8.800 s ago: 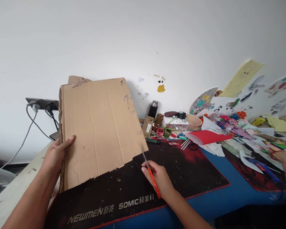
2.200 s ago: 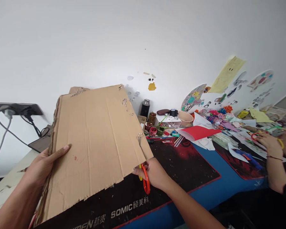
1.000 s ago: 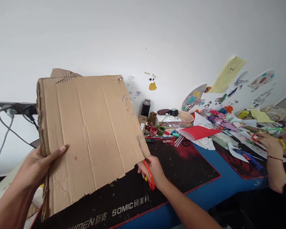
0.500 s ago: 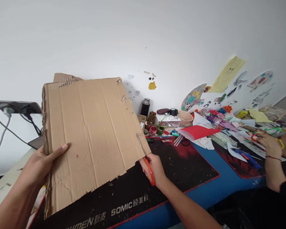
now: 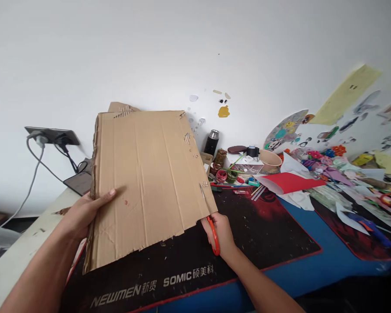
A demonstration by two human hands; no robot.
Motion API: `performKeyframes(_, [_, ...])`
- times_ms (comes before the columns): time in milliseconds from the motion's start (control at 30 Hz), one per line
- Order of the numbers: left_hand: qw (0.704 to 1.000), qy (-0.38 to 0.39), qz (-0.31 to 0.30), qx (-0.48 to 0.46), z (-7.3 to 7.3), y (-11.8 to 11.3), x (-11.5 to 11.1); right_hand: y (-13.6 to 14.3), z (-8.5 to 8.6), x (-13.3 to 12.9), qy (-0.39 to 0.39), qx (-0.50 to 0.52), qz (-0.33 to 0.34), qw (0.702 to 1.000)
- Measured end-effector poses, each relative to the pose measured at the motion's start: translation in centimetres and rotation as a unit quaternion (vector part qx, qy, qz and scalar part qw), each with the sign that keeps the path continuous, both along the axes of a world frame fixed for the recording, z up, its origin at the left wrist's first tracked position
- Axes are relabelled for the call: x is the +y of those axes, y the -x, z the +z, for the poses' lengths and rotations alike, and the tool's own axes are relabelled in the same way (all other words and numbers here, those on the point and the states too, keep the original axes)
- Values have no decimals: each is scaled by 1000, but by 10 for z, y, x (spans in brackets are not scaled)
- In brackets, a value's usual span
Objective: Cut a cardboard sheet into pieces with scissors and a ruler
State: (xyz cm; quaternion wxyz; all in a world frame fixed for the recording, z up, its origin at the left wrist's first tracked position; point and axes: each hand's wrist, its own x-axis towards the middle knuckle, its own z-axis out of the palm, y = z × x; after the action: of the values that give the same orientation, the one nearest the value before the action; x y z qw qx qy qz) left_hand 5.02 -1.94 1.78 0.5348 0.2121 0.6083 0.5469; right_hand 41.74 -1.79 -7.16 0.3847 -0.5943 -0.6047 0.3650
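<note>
Gripping the cardboard [image 5: 143, 174] by its left edge with the left hand [image 5: 83, 213], pinching it between the thumb in front and the fingers behind (hidden from here). Holding it tilted up over the left edge of the black mat [image 5: 267, 230]. Clasping red-handled scissors [image 5: 215, 238] in the right hand [image 5: 224, 230] at the cardboard's lower right corner, with a blade across its front; cannot tell the spread of the blades. Facing a black flask [image 5: 211, 144] and small jars [image 5: 221, 175] near the back edge of the blue table [image 5: 332, 254].
</note>
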Motion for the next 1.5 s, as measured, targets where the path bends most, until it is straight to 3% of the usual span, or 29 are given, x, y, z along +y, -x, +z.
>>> performKeyframes(200, [999,-37,17,22,-5,1,4,3,-10,3,20,35,5,999])
performKeyframes(367, [998,-56,24,20,-4,-2,3,9,4,1,70,99,19,992])
performKeyframes(533, [997,-59,24,36,1,0,0,6,22,-4,74,118,90,986])
performKeyframes(767, [998,-34,35,33,10,-5,-1,0,25,-5,87,147,152,973])
performKeyframes(1067, [995,-45,69,55,11,-12,-1,4,15,-4,120,173,112,971])
performKeyframes(1300, [989,-75,107,70,11,-14,-3,7,22,-6,71,160,90,980])
performKeyframes(1367, [986,-75,135,62,12,-12,-1,7,26,-9,51,152,92,983])
performKeyframes(1500, [952,-137,264,67,12,4,3,4,28,-18,85,165,132,974])
